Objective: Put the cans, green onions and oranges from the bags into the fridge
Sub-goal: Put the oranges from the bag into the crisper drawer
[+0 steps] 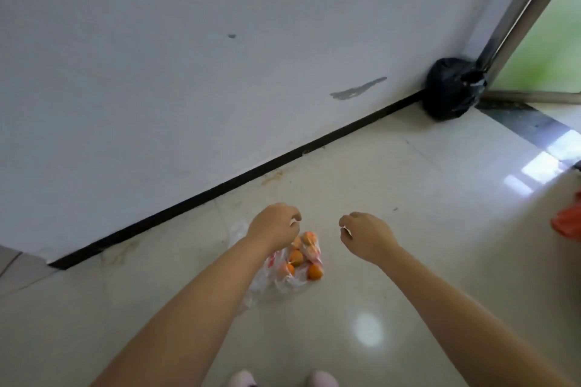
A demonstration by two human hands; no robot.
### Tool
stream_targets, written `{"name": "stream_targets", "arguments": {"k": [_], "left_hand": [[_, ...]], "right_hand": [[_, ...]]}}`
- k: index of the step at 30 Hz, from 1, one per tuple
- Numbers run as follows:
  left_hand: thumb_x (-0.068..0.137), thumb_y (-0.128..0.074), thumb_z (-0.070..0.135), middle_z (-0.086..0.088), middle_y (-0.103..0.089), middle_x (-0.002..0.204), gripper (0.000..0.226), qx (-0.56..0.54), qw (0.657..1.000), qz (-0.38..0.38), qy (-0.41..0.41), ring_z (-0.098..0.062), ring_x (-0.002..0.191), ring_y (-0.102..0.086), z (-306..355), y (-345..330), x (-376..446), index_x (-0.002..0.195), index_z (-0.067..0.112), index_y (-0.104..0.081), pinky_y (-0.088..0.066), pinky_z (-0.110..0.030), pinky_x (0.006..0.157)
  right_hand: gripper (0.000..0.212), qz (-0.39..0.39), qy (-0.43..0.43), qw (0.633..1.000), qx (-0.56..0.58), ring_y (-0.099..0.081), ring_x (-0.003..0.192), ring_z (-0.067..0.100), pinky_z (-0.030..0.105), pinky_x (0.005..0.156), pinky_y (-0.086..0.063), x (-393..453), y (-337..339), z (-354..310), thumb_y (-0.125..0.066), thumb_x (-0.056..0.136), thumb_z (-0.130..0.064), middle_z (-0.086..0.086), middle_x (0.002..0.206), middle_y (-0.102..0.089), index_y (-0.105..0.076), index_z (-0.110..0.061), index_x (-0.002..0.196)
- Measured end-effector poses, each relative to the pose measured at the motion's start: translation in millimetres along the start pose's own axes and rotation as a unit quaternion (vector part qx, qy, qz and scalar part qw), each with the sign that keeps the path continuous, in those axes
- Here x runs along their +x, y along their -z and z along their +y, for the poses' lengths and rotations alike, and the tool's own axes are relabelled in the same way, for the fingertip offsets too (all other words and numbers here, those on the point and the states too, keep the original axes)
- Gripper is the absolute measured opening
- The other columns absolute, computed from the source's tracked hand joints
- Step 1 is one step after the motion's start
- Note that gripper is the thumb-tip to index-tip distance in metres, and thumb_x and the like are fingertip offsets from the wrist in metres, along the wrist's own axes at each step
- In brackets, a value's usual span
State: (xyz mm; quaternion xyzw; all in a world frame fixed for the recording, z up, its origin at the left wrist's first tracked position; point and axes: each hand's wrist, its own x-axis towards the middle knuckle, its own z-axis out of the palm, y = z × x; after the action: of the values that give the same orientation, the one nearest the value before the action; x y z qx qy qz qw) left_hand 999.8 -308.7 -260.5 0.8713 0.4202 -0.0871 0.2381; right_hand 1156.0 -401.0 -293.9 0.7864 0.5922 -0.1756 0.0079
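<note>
A clear plastic bag [284, 283] with several oranges [296, 258] lies on the pale tiled floor near the wall. My left hand [273, 226] hovers right over the bag's top with its fingers curled. Whether it grips the plastic I cannot tell, as the hand hides that part. My right hand [366, 234] is held out to the right of the bag, apart from it, with its fingers curled in and nothing visible in them. No cans, green onions or fridge are in view.
A white wall with a black skirting strip [251, 171] runs diagonally behind the bag. A tied black rubbish bag [452, 88] sits in the corner by a metal door frame [522, 9]. Part of an orange-red bag [567, 223] shows at the right edge. My slippers [323, 379] are at the bottom.
</note>
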Motion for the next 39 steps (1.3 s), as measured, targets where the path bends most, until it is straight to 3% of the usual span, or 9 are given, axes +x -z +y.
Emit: {"name": "stream_targets", "arguments": {"k": [6, 12, 17, 20, 22, 24, 25, 27, 39], "left_hand": [[0.093, -0.047, 0.015, -0.011, -0.06, 0.125, 0.032, -0.028, 0.996, -0.081, -0.017, -0.025, 0.115, -0.056, -81.3, -80.0, 106.2, 0.121, 0.011, -0.062, -0.045, -0.03, 0.095], [0.086, -0.048, 0.015, -0.016, -0.068, 0.11, 0.031, -0.064, 0.986, -0.146, -0.05, -0.028, 0.106, -0.061, -175.6, -247.1, 202.8, 0.105, 0.004, -0.071, -0.04, -0.024, 0.08], [0.092, -0.047, 0.01, -0.011, -0.063, 0.123, 0.03, 0.04, 0.972, -0.202, -0.11, -0.025, 0.115, -0.056, -246.1, -399.4, 286.5, 0.116, 0.006, -0.064, -0.044, -0.031, 0.095], [0.094, -0.045, 0.015, -0.01, -0.062, 0.119, 0.028, 0.124, 0.954, -0.208, -0.176, -0.026, 0.111, -0.057, -272.6, -470.9, 328.4, 0.113, 0.006, -0.063, -0.046, -0.035, 0.091], [0.095, -0.043, 0.018, -0.011, -0.061, 0.114, 0.025, 0.178, 0.944, -0.188, -0.205, -0.028, 0.108, -0.058, -284.7, -505.9, 348.2, 0.107, 0.006, -0.062, -0.048, -0.037, 0.085], [0.096, -0.043, 0.018, -0.011, -0.06, 0.114, 0.024, 0.241, 0.939, -0.157, -0.191, -0.031, 0.108, -0.059, -293.5, -527.3, 354.3, 0.109, 0.007, -0.06, -0.048, -0.036, 0.079], [0.096, -0.043, 0.017, -0.012, -0.059, 0.117, 0.025, 0.267, 0.937, -0.15, -0.17, -0.032, 0.109, -0.059, -297.1, -533.7, 354.4, 0.113, 0.007, -0.059, -0.049, -0.037, 0.079], [0.096, -0.044, 0.023, -0.014, -0.059, 0.122, 0.03, 0.28, 0.94, -0.153, -0.12, -0.034, 0.112, -0.058, -304.2, -539.1, 353.1, 0.118, 0.007, -0.056, -0.049, -0.037, 0.083], [0.073, -0.068, 0.055, -0.008, -0.058, 0.128, 0.064, 0.219, 0.934, -0.282, -0.018, -0.028, 0.118, -0.055, -313.6, -563.8, 353.5, 0.122, 0.016, -0.052, -0.045, -0.035, 0.095]], "right_hand": [[0.032, -0.117, -0.026, 0.992, -0.029, -0.052, 0.115, 0.031, 0.035, 0.09, -0.043, 74.0, -133.1, 2.1, -0.035, 0.094, -0.019, 0.013, 0.122, -0.057, -0.052, -0.007, 0.118], [0.029, -0.155, 0.021, 0.984, -0.086, -0.05, 0.113, 0.03, 0.036, 0.091, -0.038, 152.2, -318.5, 21.4, -0.036, 0.092, -0.014, 0.014, 0.12, -0.057, -0.051, -0.007, 0.116], [0.027, -0.15, -0.028, 0.985, -0.077, -0.05, 0.111, 0.028, 0.033, 0.089, -0.038, 228.3, -472.2, 52.0, -0.043, 0.091, -0.017, 0.009, 0.116, -0.06, -0.057, -0.01, 0.113], [0.028, -0.097, -0.003, 0.991, -0.093, -0.066, 0.069, 0.019, 0.018, 0.058, -0.048, 269.2, -547.8, 65.1, -0.083, 0.048, -0.037, -0.001, 0.072, -0.07, -0.072, -0.022, 0.069], [0.039, -0.079, -0.004, 0.994, -0.072, -0.066, 0.054, 0.017, 0.013, 0.044, -0.045, 287.6, -590.4, 73.3, -0.088, 0.021, -0.04, -0.006, 0.058, -0.068, -0.069, -0.025, 0.051], [0.045, -0.084, -0.032, 0.993, -0.076, -0.067, 0.095, 0.025, 0.022, 0.065, -0.054, 296.4, -610.7, 74.9, -0.085, 0.045, -0.042, 0.005, 0.101, -0.071, -0.074, -0.023, 0.085], [0.051, -0.081, -0.044, 0.994, -0.053, -0.051, 0.122, 0.028, 0.029, 0.086, -0.05, 299.1, -617.4, 76.0, -0.075, 0.066, -0.039, 0.01, 0.13, -0.055, -0.065, -0.021, 0.112], [0.057, -0.095, -0.092, 0.991, -0.023, -0.023, 0.139, 0.032, 0.039, 0.105, -0.034, 299.5, -625.6, 79.1, -0.057, 0.086, -0.035, 0.012, 0.151, -0.025, -0.04, -0.016, 0.136], [0.075, -0.059, -0.168, 0.982, 0.066, -0.047, 0.116, 0.032, 0.037, 0.094, -0.042, 291.1, -643.2, 87.1, -0.066, 0.077, -0.042, 0.014, 0.129, -0.045, -0.028, -0.019, 0.138]]}}
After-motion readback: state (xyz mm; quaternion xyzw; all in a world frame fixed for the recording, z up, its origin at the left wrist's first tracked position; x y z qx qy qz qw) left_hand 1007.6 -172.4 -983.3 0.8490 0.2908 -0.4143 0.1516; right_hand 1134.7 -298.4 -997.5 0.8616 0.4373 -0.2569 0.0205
